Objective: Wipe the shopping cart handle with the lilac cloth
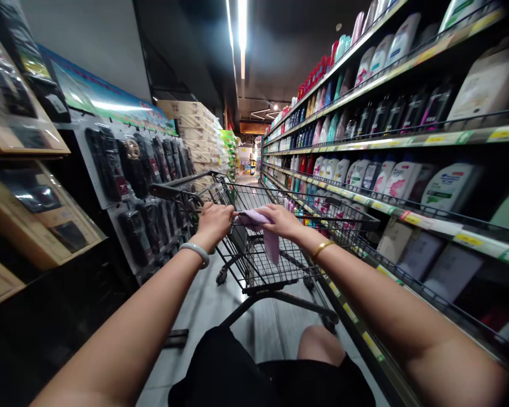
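Note:
A black wire shopping cart [275,268] stands in front of me, its basket pointing down the aisle. My left hand [215,221], with a pale bangle at the wrist, is closed round the cart's handle bar. On the right part of the bar lies a lilac cloth [271,246], its end hanging down over the basket. My right hand [280,219] presses on this cloth, fingers wrapped over it and the bar; a gold bracelet circles that wrist. Part of the bar is hidden beneath the cloth and fingers.
Shelves of bottles [402,178] run close along the right side. At left hang dark packaged goods [136,237] beside boxed items [38,215]. Stacked cartons [195,133] stand farther along on the left. The tiled floor [246,176] continues ahead between both sides.

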Demonstrator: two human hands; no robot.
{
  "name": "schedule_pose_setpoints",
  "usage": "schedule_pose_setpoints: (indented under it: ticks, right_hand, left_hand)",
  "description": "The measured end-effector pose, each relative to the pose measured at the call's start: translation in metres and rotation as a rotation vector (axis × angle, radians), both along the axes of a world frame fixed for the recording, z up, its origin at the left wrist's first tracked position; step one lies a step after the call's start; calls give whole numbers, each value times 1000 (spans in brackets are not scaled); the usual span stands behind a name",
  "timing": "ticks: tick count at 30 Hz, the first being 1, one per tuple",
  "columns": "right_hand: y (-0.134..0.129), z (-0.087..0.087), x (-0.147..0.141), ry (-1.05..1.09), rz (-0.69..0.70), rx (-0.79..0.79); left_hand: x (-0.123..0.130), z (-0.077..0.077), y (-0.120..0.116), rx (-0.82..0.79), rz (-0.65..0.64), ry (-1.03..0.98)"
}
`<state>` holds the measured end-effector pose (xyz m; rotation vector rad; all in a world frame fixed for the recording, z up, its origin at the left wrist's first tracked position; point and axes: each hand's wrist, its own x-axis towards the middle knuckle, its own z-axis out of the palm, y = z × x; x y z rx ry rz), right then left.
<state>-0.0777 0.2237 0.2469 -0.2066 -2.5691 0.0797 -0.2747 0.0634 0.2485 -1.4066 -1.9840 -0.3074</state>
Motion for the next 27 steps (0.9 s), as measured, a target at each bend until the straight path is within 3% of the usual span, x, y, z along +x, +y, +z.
schedule_pose_setpoints:
  ticks: [4,8,12,14,18,20,24,27]
  right_hand:
    - [11,-2,-2,-10,-44,36]
    - [18,-8,-21,67,-89,-126]
    - [17,-23,-26,548,-53,-310]
    - [12,-35,-21,720,-44,-246]
    - [0,-75,-14,708,-159,121]
    - [-2,-101,-17,692,-213,227]
    - [5,-154,-29,713,-346,264]
    - [10,-181,-30,782,-406,266]
  left_hand:
    - [5,-5,2,37,18,-55]
    - [8,-12,3,111,10,-90]
    - [11,-20,9,274,-29,-148]
    - [17,-26,17,367,-50,-190]
    - [36,-41,36,443,-151,-225]
    - [41,-47,45,473,-183,-212]
    - [38,-53,55,558,-225,-205]
    - [36,-52,57,620,-227,-203]
